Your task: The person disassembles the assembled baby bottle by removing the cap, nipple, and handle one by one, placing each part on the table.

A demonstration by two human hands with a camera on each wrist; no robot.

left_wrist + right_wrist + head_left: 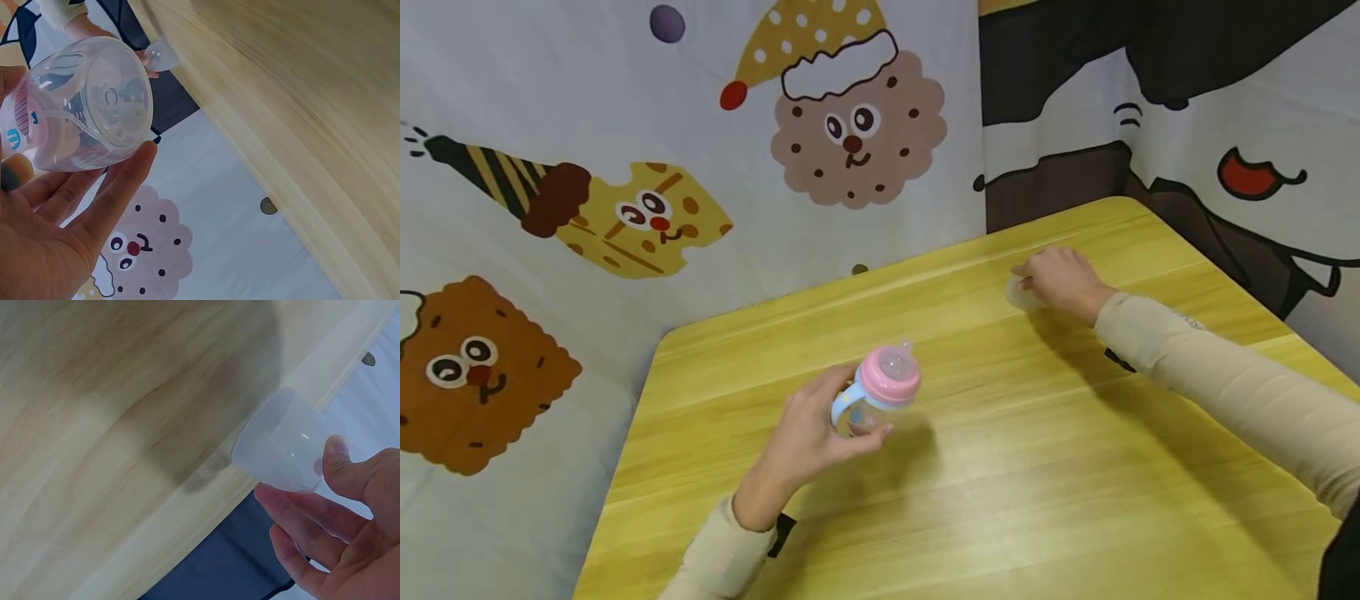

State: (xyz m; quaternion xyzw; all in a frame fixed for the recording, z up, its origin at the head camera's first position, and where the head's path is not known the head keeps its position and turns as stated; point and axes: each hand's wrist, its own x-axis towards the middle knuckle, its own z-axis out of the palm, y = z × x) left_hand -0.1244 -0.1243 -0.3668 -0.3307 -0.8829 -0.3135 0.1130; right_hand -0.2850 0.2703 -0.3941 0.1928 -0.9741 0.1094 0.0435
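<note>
My left hand (pixel 808 437) grips a baby bottle (pixel 889 375) above the table's middle. It has a pink collar, a clear teat, a light blue handle and a see-through body. In the left wrist view the clear base of the bottle (pixel 119 100) faces the camera, and I see no liquid inside. Near the far right of the table, my right hand (pixel 1063 282) pinches a translucent bottle cap (pixel 281 444) between thumb and fingers. The cap's open end points down at the tabletop; whether its rim touches the wood I cannot tell.
The yellow wood-grain table (pixel 1000 483) has rounded far corners. A white cloth (pixel 715 125) printed with cartoon biscuits hangs right behind its far edge, and a dark cartoon print (pixel 1060 183) hangs behind the far right corner.
</note>
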